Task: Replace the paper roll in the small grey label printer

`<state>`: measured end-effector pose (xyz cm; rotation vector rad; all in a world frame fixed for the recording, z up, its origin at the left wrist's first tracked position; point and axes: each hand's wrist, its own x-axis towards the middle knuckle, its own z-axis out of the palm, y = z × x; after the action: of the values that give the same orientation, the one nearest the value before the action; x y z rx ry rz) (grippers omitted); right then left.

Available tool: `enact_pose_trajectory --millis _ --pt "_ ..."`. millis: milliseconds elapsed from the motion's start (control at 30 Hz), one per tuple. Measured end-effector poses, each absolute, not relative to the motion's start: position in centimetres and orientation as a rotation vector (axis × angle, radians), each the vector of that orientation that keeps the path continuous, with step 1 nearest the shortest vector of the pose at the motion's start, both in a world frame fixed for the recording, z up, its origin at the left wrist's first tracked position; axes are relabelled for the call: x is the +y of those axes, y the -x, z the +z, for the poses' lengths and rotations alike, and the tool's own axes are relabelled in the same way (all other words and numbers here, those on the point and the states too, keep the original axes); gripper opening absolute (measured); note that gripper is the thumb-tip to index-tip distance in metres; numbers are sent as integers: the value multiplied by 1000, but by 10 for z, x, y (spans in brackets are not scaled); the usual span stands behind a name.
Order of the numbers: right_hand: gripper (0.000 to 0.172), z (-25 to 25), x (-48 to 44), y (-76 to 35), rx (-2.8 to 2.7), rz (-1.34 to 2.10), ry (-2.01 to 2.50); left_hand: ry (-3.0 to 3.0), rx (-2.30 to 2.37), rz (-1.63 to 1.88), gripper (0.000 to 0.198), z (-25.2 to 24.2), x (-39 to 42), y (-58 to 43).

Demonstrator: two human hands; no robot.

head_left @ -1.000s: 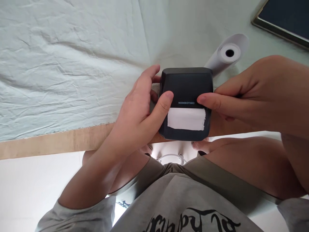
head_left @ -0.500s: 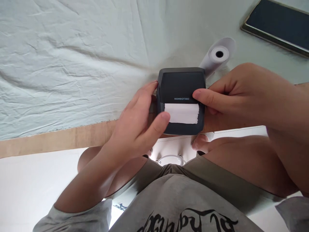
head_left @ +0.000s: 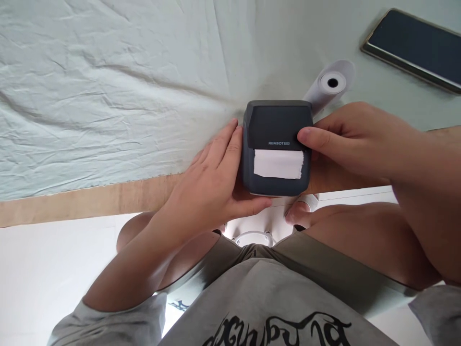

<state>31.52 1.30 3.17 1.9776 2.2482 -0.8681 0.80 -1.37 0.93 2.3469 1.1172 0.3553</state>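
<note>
A dark label printer [head_left: 279,120] marked NIIMBOT is held near the front of the table, a short torn-edged strip of white paper [head_left: 278,164] lying over its front. My right hand [head_left: 360,139] grips its right side, thumb on the lid and the other fingers largely hidden behind. Along the printer's left side, my left hand [head_left: 212,178] lies with fingers stretched out and thumb spread below the front edge; whether it touches the casing I cannot tell. Just behind the printer's right corner is a roll of white paper [head_left: 326,89], its dark core showing.
A dark smartphone [head_left: 418,45] lies at the back right on the pale wrinkled cloth [head_left: 118,96]. The table's bare wooden edge [head_left: 90,197] runs along the front, with my legs beneath it.
My left thumb has moved off the paper strip down below the printer's front edge, and the left fingers have straightened. In view, the printer sits slightly further right; the right hand keeps its grip.
</note>
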Motion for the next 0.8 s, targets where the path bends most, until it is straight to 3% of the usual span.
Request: enact_pose_trajectory --millis 67,167,233,600,733,800 --pt "94 36 15 -312 2088 -922 -1958 -2235 1010 488 97 13 -7 -2" --pt "89 41 17 -306 2036 -881 -1986 -1927 910 956 59 14 3 8" --pt "88 43 17 -303 2037 -870 -1989 -1944 921 1047 42 11 7 11" --pt "99 37 17 -314 2214 -917 -1917 -1874 1129 867 32 8 5 0" --pt "96 38 16 -311 2117 -881 -1957 -1870 1129 991 24 8 7 -4" --pt "91 40 16 -307 2058 -872 -1980 -1909 1136 1087 29 10 5 -6"
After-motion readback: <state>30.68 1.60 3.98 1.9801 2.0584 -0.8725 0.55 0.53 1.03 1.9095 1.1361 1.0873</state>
